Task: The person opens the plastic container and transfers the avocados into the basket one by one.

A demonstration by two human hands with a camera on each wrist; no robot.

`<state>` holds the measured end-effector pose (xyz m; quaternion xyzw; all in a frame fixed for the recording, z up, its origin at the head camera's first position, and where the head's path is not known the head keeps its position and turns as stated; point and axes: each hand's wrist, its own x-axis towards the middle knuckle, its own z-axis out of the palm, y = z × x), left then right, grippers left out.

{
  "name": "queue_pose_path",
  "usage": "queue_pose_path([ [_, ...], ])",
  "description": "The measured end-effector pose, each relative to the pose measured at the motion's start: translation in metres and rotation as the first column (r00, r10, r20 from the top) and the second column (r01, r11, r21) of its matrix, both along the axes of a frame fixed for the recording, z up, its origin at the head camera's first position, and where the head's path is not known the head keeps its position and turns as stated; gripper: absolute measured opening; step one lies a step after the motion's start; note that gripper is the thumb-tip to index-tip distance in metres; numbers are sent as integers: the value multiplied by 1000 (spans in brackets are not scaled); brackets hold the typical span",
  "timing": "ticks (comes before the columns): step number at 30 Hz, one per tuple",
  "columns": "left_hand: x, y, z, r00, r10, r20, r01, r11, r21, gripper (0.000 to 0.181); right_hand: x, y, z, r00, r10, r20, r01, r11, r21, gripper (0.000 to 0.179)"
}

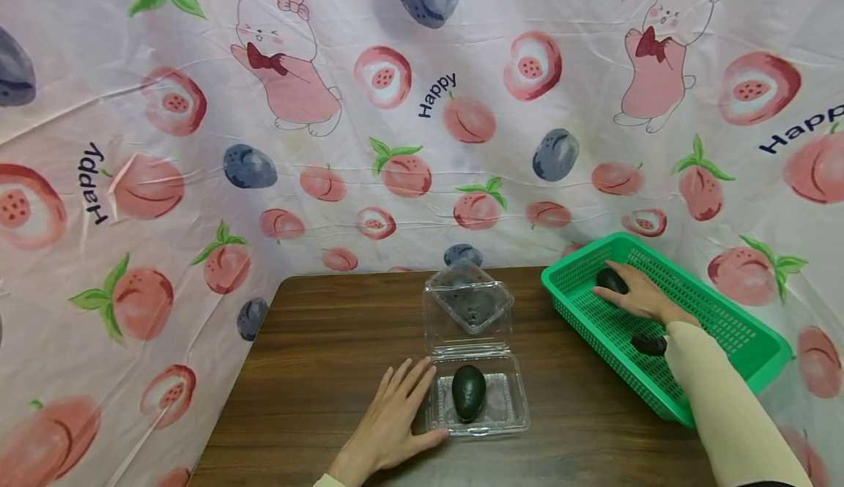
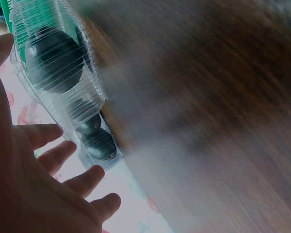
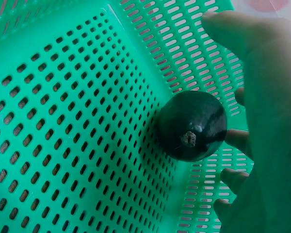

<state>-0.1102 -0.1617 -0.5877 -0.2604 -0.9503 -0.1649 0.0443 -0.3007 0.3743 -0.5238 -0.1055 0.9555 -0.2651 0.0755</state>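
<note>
A clear plastic clamshell box (image 1: 524, 408) lies with its lid (image 1: 434, 329) raised at the back. One dark green avocado (image 1: 469, 393) sits in its base. My left hand (image 1: 389, 422) is spread along the box's left side, thumb at the front corner and fingertips by the left rim. Over inside the green basket (image 1: 758, 340), my right hand (image 1: 638, 295) reaches around an avocado (image 3: 191, 127) at the far end. Its thumb stands apart from the fruit, and the loosely bent fingers are at the other side. Another avocado (image 1: 649, 344) lies nearer, partly behind the right sleeve.
The perforated basket stands angled on the right of the brown wooden table (image 1: 330, 340). A cloth (image 1: 409, 135) printed with peaches and rabbits hangs behind the table and along both sides.
</note>
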Motion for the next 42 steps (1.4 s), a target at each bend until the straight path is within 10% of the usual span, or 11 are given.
queue_pose_path([
  [42,-2,2,-2,1000,5,-3,-5,1000,12,104,41,2,27,994,-22,-106,31,996,87,95],
])
